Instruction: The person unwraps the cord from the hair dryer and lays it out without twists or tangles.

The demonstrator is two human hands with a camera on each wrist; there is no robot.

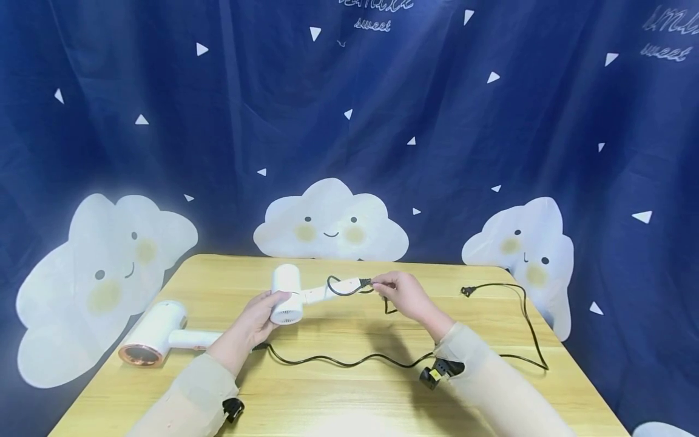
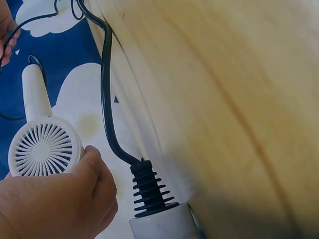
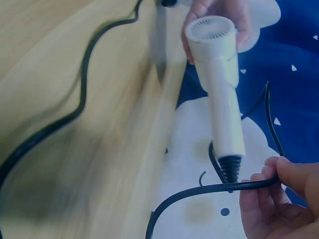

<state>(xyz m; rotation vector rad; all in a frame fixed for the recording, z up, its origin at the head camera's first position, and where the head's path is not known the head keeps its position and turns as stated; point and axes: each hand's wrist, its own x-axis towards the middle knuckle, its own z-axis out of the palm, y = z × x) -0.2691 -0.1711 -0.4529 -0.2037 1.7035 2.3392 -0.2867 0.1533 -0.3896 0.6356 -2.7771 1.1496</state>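
My left hand (image 1: 256,318) grips the head of a small white hair dryer (image 1: 286,285), held up over the table with its handle pointing right. Its round slotted vent (image 2: 42,149) shows in the left wrist view. Between thumb and fingers, my right hand (image 1: 406,297) pinches the dryer's black cord (image 3: 214,188) near the ribbed sleeve (image 3: 231,167) at the handle's end. Part of that cord loops around the handle, and another part hangs below the right hand.
A second white hair dryer (image 1: 155,334) with a copper-coloured rim lies at the table's left. Its black cord (image 1: 349,365) runs rightward under my right forearm to a plug (image 1: 467,291). The wooden table (image 1: 327,400) ends at a blue cloud-print curtain (image 1: 349,79).
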